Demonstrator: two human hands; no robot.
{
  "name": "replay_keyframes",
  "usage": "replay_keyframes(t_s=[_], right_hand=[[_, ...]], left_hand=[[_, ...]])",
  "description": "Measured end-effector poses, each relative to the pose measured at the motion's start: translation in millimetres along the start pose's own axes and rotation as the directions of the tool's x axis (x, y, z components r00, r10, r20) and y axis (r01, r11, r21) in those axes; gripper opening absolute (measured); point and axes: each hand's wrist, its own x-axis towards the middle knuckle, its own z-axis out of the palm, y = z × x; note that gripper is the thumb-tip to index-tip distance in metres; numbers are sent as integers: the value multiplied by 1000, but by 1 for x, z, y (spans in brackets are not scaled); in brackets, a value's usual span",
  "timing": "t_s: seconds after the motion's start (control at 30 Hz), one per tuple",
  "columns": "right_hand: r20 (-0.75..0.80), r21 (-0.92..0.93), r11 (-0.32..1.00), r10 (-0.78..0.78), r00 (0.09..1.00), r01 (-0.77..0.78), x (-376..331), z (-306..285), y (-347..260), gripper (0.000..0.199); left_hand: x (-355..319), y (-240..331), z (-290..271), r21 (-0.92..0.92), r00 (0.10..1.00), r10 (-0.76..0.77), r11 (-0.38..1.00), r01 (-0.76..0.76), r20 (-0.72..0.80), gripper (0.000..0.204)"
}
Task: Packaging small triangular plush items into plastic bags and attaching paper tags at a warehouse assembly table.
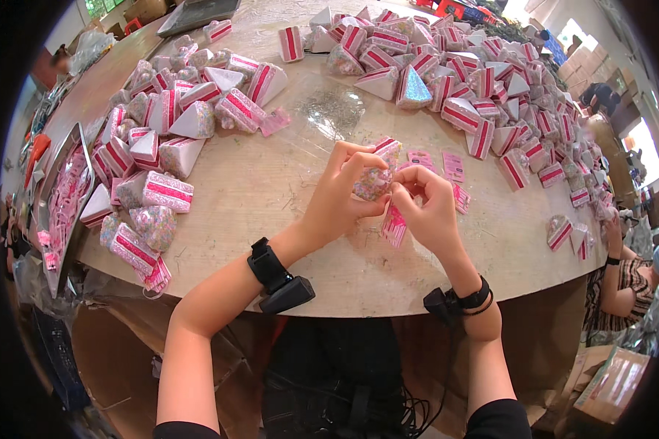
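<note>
Near the middle of the table, my left hand (333, 194) grips a toy cake slice (373, 179) with glittery sprinkles and a pink band, fingers wrapped round its left side. Against the slice's right side, my right hand (430, 212) has thumb and forefinger pinched together. Whatever is between those fingertips is too small to make out. A pink-and-white striped tag (394, 227) shows below, between my hands; whether it is attached to the slice I cannot tell. Pink printed cards (453, 167) lie just beyond my right hand.
Cake slices (168, 132) are heaped at the left, and a larger heap (454, 80) runs along the far and right side. A clear plastic piece (329, 110) lies ahead. A tray of pink tags (66, 212) stands at the left edge. Another person (626, 285) sits at the right.
</note>
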Motion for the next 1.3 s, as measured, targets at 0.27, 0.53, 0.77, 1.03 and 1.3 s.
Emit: replay_keyframes(t_s=[0.27,0.53,0.77,1.03,1.3], right_hand=[[38,-650,570,-636,771,503,4,5,4,7],[-12,-54,998,25,1000,-26,3,-2,11,5],[-35,68,996,65,997,-63,-2,7,14,8],[14,-663,566,-645,764,490,-1,20,15,17],[-60,-302,892,-369,927,336,3,7,11,22]], left_hand=[[-1,-8,1,190,997,83,978,-80,-6,43],[-2,-2,5,250,995,97,964,-91,-12,34],[-2,1,3,344,993,120,932,-115,9,38],[-3,-3,4,360,996,86,929,-81,0,38],[0,-3,2,319,998,40,948,-20,-58,41]])
